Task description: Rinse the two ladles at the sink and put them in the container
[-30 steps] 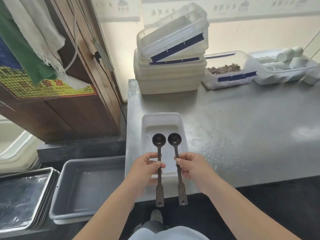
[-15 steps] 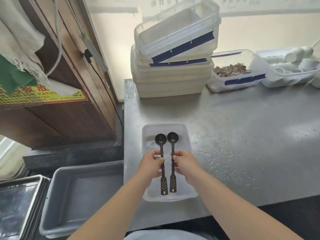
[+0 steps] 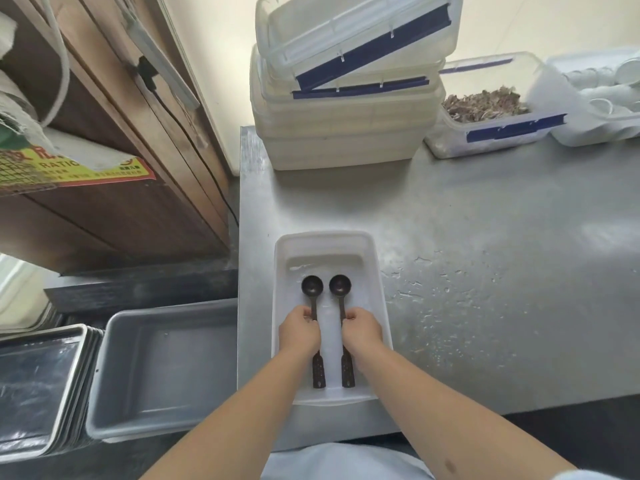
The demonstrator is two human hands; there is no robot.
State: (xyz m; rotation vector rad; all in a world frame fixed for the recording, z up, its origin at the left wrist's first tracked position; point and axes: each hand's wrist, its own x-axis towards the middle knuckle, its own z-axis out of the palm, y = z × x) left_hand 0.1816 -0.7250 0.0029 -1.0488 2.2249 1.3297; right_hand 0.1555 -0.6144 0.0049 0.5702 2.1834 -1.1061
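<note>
Two dark brown ladles lie side by side inside a shallow white plastic container (image 3: 372, 268) on the steel counter. My left hand (image 3: 298, 332) is closed around the stem of the left ladle (image 3: 312, 285). My right hand (image 3: 362, 332) grips the stem of the right ladle (image 3: 340, 285). Both bowls point away from me, and the perforated handle ends lie near the container's front wall. The middle of each stem is hidden under my fingers.
The wet steel counter (image 3: 502, 254) carries a stack of lidded white bins (image 3: 346, 109) at the back, a tub of brown scraps (image 3: 485, 109) and a tray of white cups (image 3: 602, 95). Left, lower down, sit a grey tub (image 3: 162, 362) and stacked metal trays (image 3: 38, 386). A wooden cabinet (image 3: 114, 188) stands left.
Both hands carried the ladles forward from the counter's front edge into the white container and lowered them. The ladles now lie slightly further apart than half a second ago.
</note>
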